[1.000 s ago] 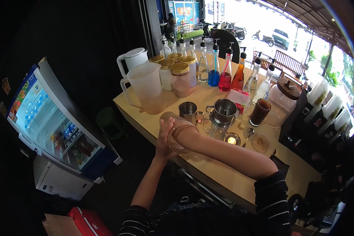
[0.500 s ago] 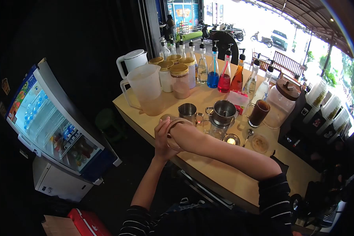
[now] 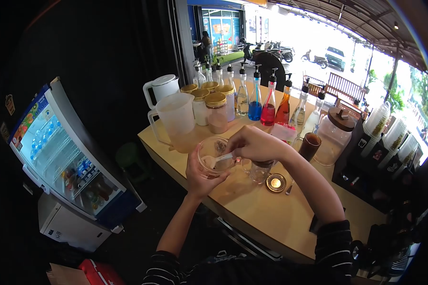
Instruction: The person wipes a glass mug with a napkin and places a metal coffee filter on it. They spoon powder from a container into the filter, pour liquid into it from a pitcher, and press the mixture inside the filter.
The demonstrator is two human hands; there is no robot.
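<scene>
My left hand [image 3: 197, 178] is wrapped round a clear plastic jar [image 3: 204, 148], tilted toward me, with some powder inside. A small white measuring scoop [image 3: 224, 157] is pinched by its handle in my right hand [image 3: 257, 144]. Its bowl, with light brown powder in it, is at the jar's mouth. Below my right hand stands a glass mug [image 3: 259, 174]; the metal drip filter on top is mostly hidden by that hand. Beside it lies a round metal lid [image 3: 275, 183]. Part of a spoon [image 3: 290, 188] shows by my forearm.
A frosted pitcher [image 3: 175, 118] and several gold-lidded jars [image 3: 217, 114] stand beyond my left hand. Pump bottles [image 3: 267, 104] line the back. Right of them are a mug of brown drink [image 3: 310, 146], a wooden-lidded container [image 3: 335, 135] and cup stacks [image 3: 376, 121]. A fridge [image 3: 76, 147] stands left.
My right hand has come out of the jar and moved right, bringing the scoop into view. The jar's mouth now faces me more. The view has shifted slightly.
</scene>
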